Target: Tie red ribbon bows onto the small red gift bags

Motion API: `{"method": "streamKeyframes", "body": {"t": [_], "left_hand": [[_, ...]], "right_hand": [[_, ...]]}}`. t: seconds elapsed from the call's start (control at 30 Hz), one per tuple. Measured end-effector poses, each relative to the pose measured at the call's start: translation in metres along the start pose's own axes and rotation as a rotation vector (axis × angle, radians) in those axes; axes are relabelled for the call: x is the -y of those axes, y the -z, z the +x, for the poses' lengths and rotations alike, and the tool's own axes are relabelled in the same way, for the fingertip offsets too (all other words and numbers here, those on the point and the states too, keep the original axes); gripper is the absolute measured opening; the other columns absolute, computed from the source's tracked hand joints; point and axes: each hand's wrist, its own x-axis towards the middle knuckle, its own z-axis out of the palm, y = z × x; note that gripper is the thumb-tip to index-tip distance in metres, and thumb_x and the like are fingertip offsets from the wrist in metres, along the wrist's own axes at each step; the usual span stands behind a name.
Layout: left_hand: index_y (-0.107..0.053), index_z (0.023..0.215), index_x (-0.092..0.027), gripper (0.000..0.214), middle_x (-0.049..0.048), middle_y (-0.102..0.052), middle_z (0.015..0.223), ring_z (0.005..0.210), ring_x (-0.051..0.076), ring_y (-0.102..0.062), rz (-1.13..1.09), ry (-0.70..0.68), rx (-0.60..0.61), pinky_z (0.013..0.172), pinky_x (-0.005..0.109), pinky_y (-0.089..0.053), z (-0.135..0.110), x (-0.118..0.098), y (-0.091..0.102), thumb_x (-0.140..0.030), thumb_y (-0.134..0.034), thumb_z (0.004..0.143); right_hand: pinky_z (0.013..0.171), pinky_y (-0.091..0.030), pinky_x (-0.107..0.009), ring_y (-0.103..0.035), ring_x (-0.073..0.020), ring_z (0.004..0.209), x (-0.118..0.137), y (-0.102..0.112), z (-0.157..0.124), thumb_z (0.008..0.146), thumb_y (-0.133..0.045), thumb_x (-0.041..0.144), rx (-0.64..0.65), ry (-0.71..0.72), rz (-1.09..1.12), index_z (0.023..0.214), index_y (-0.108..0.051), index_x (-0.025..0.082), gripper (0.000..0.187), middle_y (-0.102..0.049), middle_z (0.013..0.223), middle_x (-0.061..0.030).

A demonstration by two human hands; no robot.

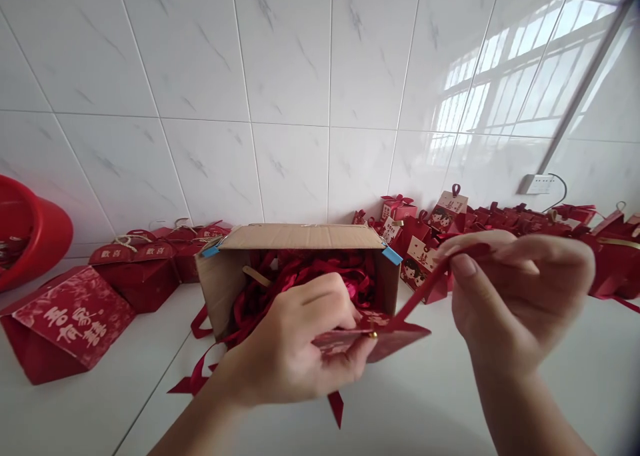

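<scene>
My left hand [305, 343] is closed on a red paper gift box [400, 341], which it holds in front of the carton. A small gold bead [373, 335] shows by its thumb tip. My right hand [515, 296] pinches a red ribbon [423, 293] between thumb and fingers. The ribbon runs taut down from there to the gift box. Behind my left hand stands an open cardboard box [300, 237] full of tangled dark red ribbons [320, 269]. Most of the held gift box is hidden by my left hand.
Several red gift boxes [75, 319] stand at the left near a red plastic tub [47, 233]. Many more small gift boxes [425, 259] crowd the right along the tiled wall [290, 76]. A power strip [537, 184] is fixed at the right.
</scene>
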Motion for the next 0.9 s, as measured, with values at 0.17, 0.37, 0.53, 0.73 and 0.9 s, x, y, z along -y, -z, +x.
{"method": "streamKeyframes", "body": {"t": [0.17, 0.37, 0.53, 0.73, 0.9], "left_hand": [[-0.051, 0.075, -0.021, 0.018, 0.0014, -0.061, 0.07, 0.063, 0.013, -0.06, 0.027, -0.036, 0.033, 0.053, 0.024, -0.05, -0.001, -0.012, 0.002, -0.006, -0.061, 0.078], [-0.051, 0.077, -0.019, 0.018, 0.003, -0.059, 0.07, 0.064, 0.014, -0.057, 0.114, -0.089, 0.029, 0.055, 0.027, -0.05, -0.002, -0.013, 0.008, -0.004, -0.062, 0.077], [-0.053, 0.077, -0.018, 0.018, 0.0036, -0.059, 0.071, 0.064, 0.014, -0.055, 0.139, -0.089, 0.037, 0.059, 0.029, -0.05, -0.002, -0.011, 0.007, -0.003, -0.063, 0.077], [-0.051, 0.076, -0.018, 0.019, 0.0031, -0.058, 0.071, 0.063, 0.013, -0.054, 0.142, -0.05, 0.039, 0.055, 0.027, -0.047, -0.004, -0.012, 0.009, -0.003, -0.063, 0.076], [-0.05, 0.074, -0.018, 0.02, 0.0014, -0.058, 0.069, 0.061, 0.011, -0.054, 0.081, -0.035, 0.03, 0.052, 0.023, -0.046, -0.002, -0.012, 0.008, -0.002, -0.062, 0.077]], "right_hand": [[0.071, -0.055, -0.026, -0.065, -0.0162, 0.085, 0.008, 0.005, -0.004, 0.085, -0.059, 0.005, 0.163, -0.153, -0.026, 0.102, -0.07, 0.019, 0.024, -0.067, 0.096, -0.0062], [0.073, -0.057, -0.026, -0.065, -0.0174, 0.09, 0.012, 0.008, 0.001, 0.083, -0.065, 0.009, 0.625, -0.408, 0.033, 0.105, -0.073, 0.027, 0.03, -0.068, 0.095, -0.0058], [0.072, -0.058, -0.026, -0.067, -0.0175, 0.088, 0.014, -0.002, -0.001, 0.082, -0.067, 0.012, 0.717, -0.594, 0.151, 0.101, -0.075, 0.026, 0.025, -0.07, 0.099, -0.007], [0.068, -0.056, -0.023, -0.067, -0.0159, 0.082, 0.015, -0.002, -0.003, 0.085, -0.065, 0.016, 0.712, -0.738, 0.203, 0.103, -0.074, 0.023, 0.022, -0.073, 0.094, -0.0072], [0.063, -0.055, -0.023, -0.066, -0.0143, 0.074, 0.013, -0.002, -0.006, 0.086, -0.064, 0.019, 0.72, -0.779, 0.217, 0.1, -0.074, 0.02, 0.018, -0.072, 0.089, -0.0078]]}}
